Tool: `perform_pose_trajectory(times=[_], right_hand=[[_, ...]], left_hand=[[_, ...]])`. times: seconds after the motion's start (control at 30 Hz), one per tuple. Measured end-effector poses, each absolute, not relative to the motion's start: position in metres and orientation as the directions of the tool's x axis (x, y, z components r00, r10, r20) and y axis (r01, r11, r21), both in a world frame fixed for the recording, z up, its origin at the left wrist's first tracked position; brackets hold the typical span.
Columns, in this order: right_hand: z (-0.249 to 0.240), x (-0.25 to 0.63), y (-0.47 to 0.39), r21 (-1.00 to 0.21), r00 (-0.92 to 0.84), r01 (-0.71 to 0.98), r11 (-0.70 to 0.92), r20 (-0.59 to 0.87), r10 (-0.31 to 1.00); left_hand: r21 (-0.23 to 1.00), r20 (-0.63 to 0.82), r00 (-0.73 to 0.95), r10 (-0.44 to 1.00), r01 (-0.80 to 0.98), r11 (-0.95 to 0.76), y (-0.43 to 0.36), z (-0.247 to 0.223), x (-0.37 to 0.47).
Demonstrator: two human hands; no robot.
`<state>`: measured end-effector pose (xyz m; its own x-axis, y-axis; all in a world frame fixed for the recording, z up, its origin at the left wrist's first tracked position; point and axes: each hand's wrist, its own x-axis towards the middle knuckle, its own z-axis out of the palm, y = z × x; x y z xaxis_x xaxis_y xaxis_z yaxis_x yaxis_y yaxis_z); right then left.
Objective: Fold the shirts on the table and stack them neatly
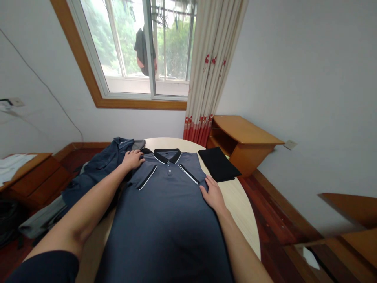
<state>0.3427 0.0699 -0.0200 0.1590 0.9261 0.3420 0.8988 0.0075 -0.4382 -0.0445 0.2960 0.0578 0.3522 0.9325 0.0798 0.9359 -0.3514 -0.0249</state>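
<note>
A dark grey-blue polo shirt [167, 212] lies front up across the round table, its black collar [167, 156] with white piping at the far end. Both short sleeves are folded in over the chest, their striped cuffs slanting toward the buttons. At the shirt's left shoulder edge rests my left hand [133, 160], palm down with fingers extended, close to the heaped clothes. My right hand [213, 192] lies flat on the shirt's right edge, just below the folded sleeve, its fingers and thumb apart.
A folded black garment [219, 164] lies on the pale round table [244, 208] at right. Dark blue and grey clothes [97, 169] are heaped at left. Behind stand a wooden cabinet [247, 129] and a floral curtain [215, 59] beside the window. Another wooden cabinet [32, 177] is far left.
</note>
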Motion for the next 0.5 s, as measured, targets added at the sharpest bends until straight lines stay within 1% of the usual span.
perform_pose_trajectory(times=[0.1, 0.3, 0.37, 0.5], right_hand=[[-0.018, 0.342, 0.068, -0.441, 0.145, 0.897, 0.028, 0.353, 0.925], [-0.016, 0.342, 0.066, -0.419, 0.113, 0.907, 0.036, 0.327, 0.938], [-0.017, 0.342, 0.066, -0.415, 0.108, 0.909, 0.04, 0.327, 0.939], [-0.021, 0.344, 0.067, -0.416, 0.098, 0.908, 0.056, 0.34, 0.935]], left_hand=[[-0.02, 0.043, 0.303, 0.952, 0.953, -0.302, 0.279, 0.049, -0.038], [-0.005, -0.1, 0.31, 0.946, 0.95, -0.312, 0.242, 0.026, -0.033], [0.0, -0.101, 0.317, 0.943, 0.948, -0.318, 0.235, 0.023, -0.038], [-0.021, -0.047, 0.345, 0.938, 0.938, -0.346, 0.219, 0.025, -0.049]])
